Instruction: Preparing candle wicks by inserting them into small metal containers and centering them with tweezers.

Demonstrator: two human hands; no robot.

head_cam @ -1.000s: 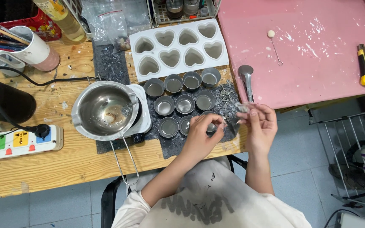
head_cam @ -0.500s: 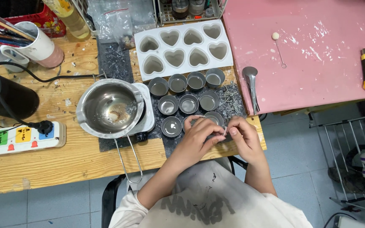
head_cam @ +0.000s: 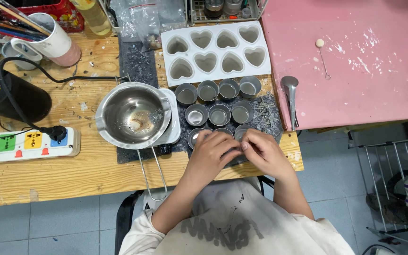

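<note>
Wooden table (head_cam: 48, 174) fills left and centre of frame. Pink board (head_cam: 355, 89) upper right. Steel pot (head_cam: 134, 114) left of centre. White heart mould (head_cam: 216, 52) top centre. Small metal cups (head_cam: 219, 114) below mould, on dark mat. Left hand (head_cam: 208, 158) and right hand (head_cam: 264, 153) meet over front cups at lower centre, fingertips touching; grip contents cannot tell.

Your small cups (head_cam: 219, 114) look like dull grey metal, seated on a rough, dark, gritty mat (head_cam: 133, 63). The pot (head_cam: 134, 114) is glossy polished steel; the heart mould (head_cam: 216, 50) reads as smooth, matt white silicone or plastic. Your table (head_cam: 57, 174) is bare, scuffed wood, and the pink board (head_cam: 355, 61) is matt and paint-flecked.
</note>
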